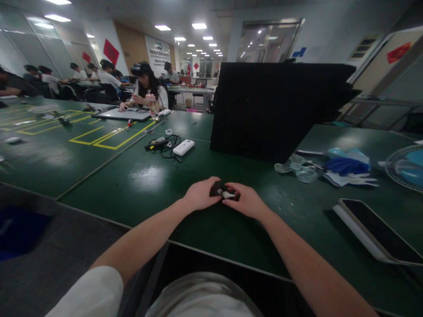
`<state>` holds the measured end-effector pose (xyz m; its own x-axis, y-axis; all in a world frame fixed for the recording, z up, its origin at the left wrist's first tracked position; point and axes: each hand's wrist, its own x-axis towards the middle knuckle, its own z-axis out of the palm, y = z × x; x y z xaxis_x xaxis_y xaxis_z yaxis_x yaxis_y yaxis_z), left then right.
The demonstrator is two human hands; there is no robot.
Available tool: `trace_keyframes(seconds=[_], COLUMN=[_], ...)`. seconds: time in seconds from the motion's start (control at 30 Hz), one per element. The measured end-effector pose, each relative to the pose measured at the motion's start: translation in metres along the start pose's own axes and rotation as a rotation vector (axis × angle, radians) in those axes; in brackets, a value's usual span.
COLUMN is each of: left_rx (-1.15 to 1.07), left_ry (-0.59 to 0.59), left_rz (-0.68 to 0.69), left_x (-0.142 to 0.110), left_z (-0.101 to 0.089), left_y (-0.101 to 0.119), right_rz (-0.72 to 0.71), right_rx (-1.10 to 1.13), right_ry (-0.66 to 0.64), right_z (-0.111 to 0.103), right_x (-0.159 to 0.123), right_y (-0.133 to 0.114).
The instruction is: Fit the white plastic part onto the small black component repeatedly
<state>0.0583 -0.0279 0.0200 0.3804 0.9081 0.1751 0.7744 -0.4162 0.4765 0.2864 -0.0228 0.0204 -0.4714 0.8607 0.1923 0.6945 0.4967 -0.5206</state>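
Both my hands rest on the dark green table (pixel 142 185) in front of me, meeting around a small black object (pixel 218 189) with a short white part sticking out of it. My left hand (pixel 201 194) cups the black object from the left, fingers curled round it. My right hand (pixel 246 201) pinches the white part between thumb and fingertips. What the object is cannot be made out at this size.
A tall black panel (pixel 274 110) stands upright behind my hands. A white power bank with cables (pixel 183 147) lies to the left of it. Gloves and clear plastic bits (pixel 343 169), a fan (pixel 408 167) and a tablet (pixel 376 231) are on the right. A person (pixel 145 90) sits at the far end; others sit further back.
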Motion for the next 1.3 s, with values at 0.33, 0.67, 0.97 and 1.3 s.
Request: trace_keyframes(seconds=[0.33, 0.67, 0.97, 1.3], left_rx=[0.117, 0.572, 0.41, -0.175], left_ry=[0.035, 0.293, 0.506, 0.357], left_rz=[0.0, -0.007, -0.182, -0.224], left_x=[0.002, -0.03, -0.04, -0.007], left_z=[-0.03, -0.065, -0.079, -0.026], left_y=[-0.031, -0.078, -0.116, -0.097], right_rz=[0.119, 0.109, 0.113, 0.146], right_rx=[0.036, 0.023, -0.003, 0.006], right_ry=[0.079, 0.036, -0.044, 0.042], right_z=[-0.007, -0.01, -0.012, -0.019], right_x=[0.001, 0.0, 0.0, -0.003], right_y=[0.003, 0.005, 0.0, -0.003])
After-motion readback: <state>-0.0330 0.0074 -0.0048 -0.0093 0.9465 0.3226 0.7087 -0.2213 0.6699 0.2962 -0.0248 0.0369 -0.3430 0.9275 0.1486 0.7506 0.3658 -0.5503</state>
